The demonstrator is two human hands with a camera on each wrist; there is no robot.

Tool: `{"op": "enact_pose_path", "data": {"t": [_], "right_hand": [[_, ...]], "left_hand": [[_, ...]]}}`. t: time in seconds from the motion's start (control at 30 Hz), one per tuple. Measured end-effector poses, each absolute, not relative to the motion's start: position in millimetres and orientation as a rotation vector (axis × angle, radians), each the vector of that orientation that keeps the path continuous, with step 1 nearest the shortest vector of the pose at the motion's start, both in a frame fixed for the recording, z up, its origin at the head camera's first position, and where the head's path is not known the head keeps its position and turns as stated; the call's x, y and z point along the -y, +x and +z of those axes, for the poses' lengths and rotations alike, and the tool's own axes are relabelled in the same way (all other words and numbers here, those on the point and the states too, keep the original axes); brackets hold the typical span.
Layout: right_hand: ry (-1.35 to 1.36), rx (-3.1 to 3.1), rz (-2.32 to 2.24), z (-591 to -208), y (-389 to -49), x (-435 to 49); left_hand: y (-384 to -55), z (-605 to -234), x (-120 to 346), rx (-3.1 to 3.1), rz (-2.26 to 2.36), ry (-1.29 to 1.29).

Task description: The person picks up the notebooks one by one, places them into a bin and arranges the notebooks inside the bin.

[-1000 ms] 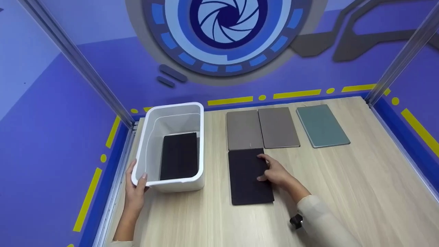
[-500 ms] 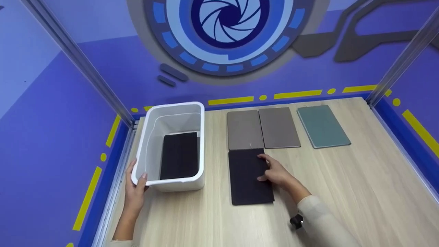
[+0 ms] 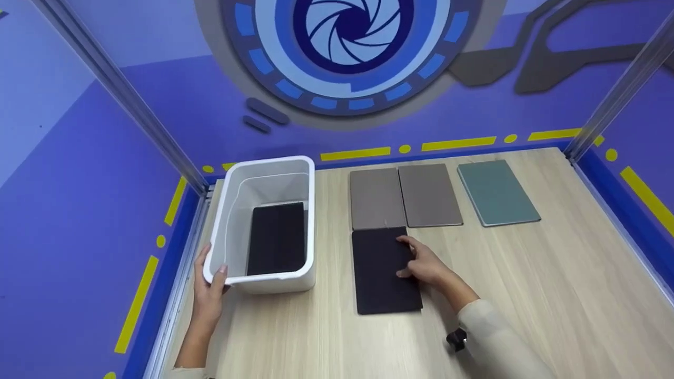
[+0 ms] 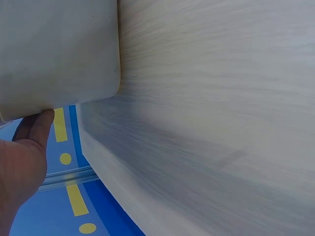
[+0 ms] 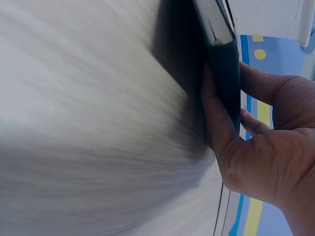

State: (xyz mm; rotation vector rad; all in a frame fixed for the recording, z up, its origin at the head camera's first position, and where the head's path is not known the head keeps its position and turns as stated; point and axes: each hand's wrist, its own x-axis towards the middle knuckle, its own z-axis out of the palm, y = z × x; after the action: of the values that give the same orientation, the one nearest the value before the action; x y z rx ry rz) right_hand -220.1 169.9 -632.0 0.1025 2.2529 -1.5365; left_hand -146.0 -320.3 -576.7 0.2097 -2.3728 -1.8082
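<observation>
My left hand grips the near left corner of a white plastic bin, thumb over the rim and fingers along the outer wall. Inside the bin lies a black notebook. Another black notebook lies on the table to the bin's right, and my right hand holds it by its right edge. In the right wrist view the fingers stand on both sides of this notebook, whose pale page edges show. The left wrist view catches the bin's outer wall with fingertips against it.
Two grey-brown notebooks lie side by side just beyond the held one. A green notebook lies further right. Blue printed walls enclose the wooden table at the back and both sides.
</observation>
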Motion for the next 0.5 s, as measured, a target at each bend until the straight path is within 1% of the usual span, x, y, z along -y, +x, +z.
{"op": "enact_pose_path", "data": {"t": [0.5], "right_hand": [[0.08,-2.281,-1.53,-633.5,-219.8,-170.9]], "left_hand": [[-147.3,-579.1,321.3,2.348,-1.828,0.199]]}}
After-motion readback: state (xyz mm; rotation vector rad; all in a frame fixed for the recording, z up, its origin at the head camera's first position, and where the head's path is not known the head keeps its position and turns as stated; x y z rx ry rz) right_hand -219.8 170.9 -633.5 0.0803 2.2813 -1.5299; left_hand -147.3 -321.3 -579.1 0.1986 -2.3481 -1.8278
